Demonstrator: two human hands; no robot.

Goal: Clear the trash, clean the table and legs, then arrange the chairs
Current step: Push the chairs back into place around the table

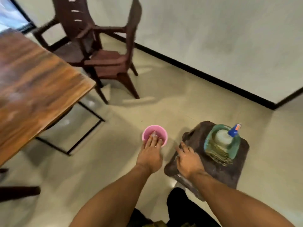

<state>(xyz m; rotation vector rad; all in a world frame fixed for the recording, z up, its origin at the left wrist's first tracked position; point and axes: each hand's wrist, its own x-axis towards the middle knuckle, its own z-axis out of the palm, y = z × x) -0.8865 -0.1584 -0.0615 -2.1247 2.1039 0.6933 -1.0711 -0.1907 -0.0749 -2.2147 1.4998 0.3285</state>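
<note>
A small pink bucket stands on the floor at centre, with bits of trash inside. My left hand hangs over its near rim, fingers straight and pointing down into it, nothing clearly gripped. My right hand hovers to the right over the edge of a dark brown stool, fingers relaxed and empty. On the stool sits a green basin holding a bottle with a blue cap and folded cloths. The wooden table fills the left. Two brown plastic chairs stand behind it.
The table's black metal leg frame stands on the floor left of the bucket. A wall with a black skirting runs across the right back. Another dark chair part shows at the lower left. Beige floor lies around the bucket.
</note>
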